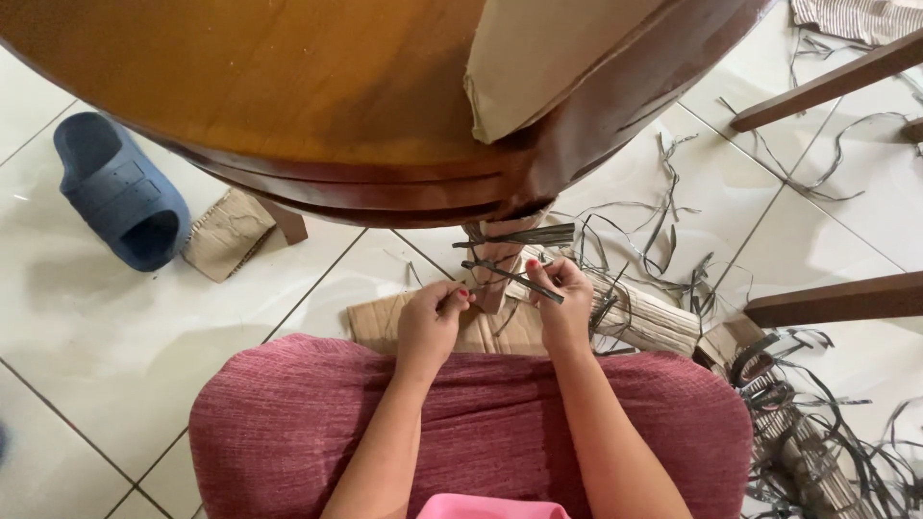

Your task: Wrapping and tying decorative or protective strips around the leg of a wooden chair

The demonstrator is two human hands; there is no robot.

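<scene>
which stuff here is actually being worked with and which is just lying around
In use: left hand and right hand pinching thin dark strips; bundle of strips; corrugated cardboard roll.

Lying about: blue slipper, cardboard scrap, loose strips on floor, wooden table.

Glossy polished wood table (288,86), shiny smooth floor tiles (115,317), matt corrugated cardboard (228,234), coarse woven red cloth (288,413).
</scene>
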